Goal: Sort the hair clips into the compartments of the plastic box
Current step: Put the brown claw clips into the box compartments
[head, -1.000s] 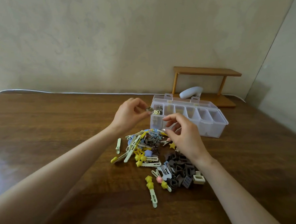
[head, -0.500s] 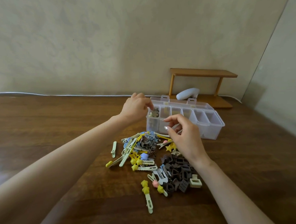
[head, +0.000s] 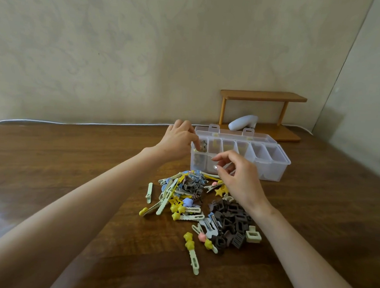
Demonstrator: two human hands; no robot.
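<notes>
Left fingers [head: 196, 142] mask their grasp; forearms cropped below.

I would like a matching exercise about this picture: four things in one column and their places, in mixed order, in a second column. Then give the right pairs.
Things
1. left hand
2. white device
3. cream claw clip
4. single pale green clip

Places
A. under the wooden shelf
B. alone on the table, farthest left of all clips
C. at the leftmost compartment of the plastic box
D. at the right edge of the brown clips

Pairs: 1-C, 2-A, 3-D, 4-B
</notes>
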